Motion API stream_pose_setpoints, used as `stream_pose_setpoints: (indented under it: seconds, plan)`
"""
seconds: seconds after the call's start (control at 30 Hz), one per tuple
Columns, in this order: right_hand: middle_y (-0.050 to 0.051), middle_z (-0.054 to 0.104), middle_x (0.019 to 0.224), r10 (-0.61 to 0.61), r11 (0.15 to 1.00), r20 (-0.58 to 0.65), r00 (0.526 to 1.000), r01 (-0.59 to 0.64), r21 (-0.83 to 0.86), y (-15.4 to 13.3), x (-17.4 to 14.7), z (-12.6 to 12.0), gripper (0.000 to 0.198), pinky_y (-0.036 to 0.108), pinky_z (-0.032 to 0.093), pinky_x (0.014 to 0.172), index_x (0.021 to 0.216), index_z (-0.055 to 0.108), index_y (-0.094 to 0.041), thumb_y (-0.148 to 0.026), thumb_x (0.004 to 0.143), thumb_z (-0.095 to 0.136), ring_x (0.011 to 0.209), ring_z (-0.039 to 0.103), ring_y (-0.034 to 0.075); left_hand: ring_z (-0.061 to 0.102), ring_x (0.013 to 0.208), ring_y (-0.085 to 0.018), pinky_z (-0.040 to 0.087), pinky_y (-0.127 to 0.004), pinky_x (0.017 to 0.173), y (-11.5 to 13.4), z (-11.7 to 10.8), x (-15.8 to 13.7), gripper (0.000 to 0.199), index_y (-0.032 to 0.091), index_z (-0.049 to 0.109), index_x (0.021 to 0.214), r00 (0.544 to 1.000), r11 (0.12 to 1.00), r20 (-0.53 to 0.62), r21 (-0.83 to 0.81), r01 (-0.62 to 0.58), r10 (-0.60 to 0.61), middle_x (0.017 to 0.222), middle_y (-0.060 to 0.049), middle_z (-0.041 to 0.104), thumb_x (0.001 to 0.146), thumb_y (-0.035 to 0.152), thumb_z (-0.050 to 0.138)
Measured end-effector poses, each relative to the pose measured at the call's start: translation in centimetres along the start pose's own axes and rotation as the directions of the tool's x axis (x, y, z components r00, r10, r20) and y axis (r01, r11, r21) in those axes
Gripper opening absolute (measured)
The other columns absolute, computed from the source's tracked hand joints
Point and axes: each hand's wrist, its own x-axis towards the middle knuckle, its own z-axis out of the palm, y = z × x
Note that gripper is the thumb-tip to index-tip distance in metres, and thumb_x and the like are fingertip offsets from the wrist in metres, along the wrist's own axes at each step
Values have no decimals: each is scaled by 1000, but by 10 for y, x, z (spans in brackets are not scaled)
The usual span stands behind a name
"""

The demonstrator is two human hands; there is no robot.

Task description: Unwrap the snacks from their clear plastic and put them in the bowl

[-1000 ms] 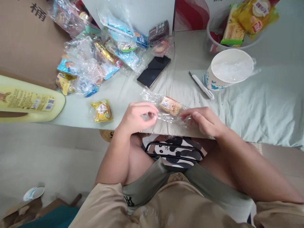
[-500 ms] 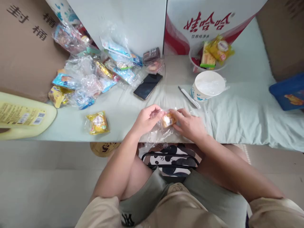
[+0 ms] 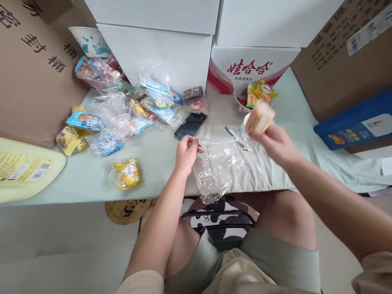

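Note:
My right hand is raised over the right side of the bed-like surface, its fingers closed on a small tan bread snack. Motion smears the snack, so I cannot tell whether a wrapper covers it. Behind it, a white paper bowl is mostly hidden. My left hand pinches the upper left edge of a clear plastic bag, which lies flattened and hangs slightly over the front edge. A white-and-black pen-like tool rests beside the bag. Just beyond my left hand lies a black phone.
Several wrapped snacks are heaped at back left. A yellow packet sits nearer the front edge. A clear bowl of snacks stands against a white-and-red carton. A pale yellow jug lies left; a blue box stands right.
My right hand has lifted the snack away from the left hand, up and right toward the paper bowl. The clear bag now lies spread out, still at my left hand. The view has shifted.

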Motion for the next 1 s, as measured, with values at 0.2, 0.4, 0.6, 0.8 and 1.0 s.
stream_pose_setpoints:
  seconds: [0.2, 0.4, 0.6, 0.8, 1.0]
  plan:
    - [16, 71, 97, 433, 900, -136, 891, -435, 13, 11, 102, -44, 34, 47, 58, 72, 103, 66, -15, -46, 93, 59, 78, 69, 25, 60, 54, -9, 53, -22, 54, 2, 1, -6, 24, 20, 54, 73, 990, 998, 132, 48, -45, 39, 66, 2, 61, 85, 36, 67]
    - [7, 73, 89, -266, 948, 36, 963, 268, -172, -10, 7, 3, 14, 46, 61, 80, 92, 67, -25, -27, 93, 52, 85, 72, 24, 57, 53, -11, 47, -25, 52, 6, -9, -5, 19, 21, 56, 74, 949, 955, 315, 274, -111, 19, 70, 0, 65, 88, 33, 60]
    - [16, 65, 135, -287, 924, 387, 877, 359, -128, 1, -65, 84, 44, 53, 52, 107, 127, 63, -16, -13, 86, 49, 133, 57, 30, 64, 102, -27, 52, -43, 89, 4, -12, -21, 27, 22, 65, 104, 848, 583, 176, 656, -479, 500, 107, -10, 69, 77, 19, 70]
    - [13, 49, 155, -128, 906, 373, 919, 261, -333, 9, -81, 79, 62, 70, 30, 116, 146, 52, -20, -39, 87, 63, 150, 31, 44, 56, 128, -30, 46, -48, 108, -9, -17, -40, 31, 22, 67, 115, 671, 312, 693, 597, -739, 264, 131, -10, 66, 83, 23, 70]
    - [8, 69, 130, -211, 865, 128, 969, 246, -436, 25, -85, 67, 21, 63, 35, 115, 103, 74, -24, -32, 96, 57, 139, 49, 37, 64, 107, -25, 54, -45, 96, -7, -34, -28, 12, 21, 72, 93, 773, 384, 621, 688, -616, 127, 113, -8, 70, 85, 17, 64]
